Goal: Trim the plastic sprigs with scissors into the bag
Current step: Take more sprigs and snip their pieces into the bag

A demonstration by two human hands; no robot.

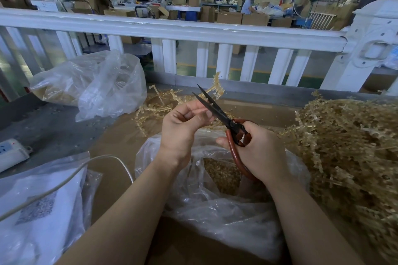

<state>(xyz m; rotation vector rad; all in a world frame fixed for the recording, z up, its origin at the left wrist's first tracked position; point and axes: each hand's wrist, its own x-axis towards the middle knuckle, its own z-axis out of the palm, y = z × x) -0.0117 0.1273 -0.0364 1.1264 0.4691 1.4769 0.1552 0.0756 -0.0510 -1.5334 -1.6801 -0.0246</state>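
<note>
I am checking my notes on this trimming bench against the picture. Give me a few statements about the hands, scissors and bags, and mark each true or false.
1. The right hand grips the red-handled scissors. True.
2. The scissor blades are closed. False: they stand apart, tips pointing up and away.
3. The left hand pinches a plastic sprig by the blades. True.
4. The clear bag under the hands holds nothing. False: tan cut pieces lie in it.
5. The big pile of sprigs lies to the person's left. False: it is on the right.
</note>
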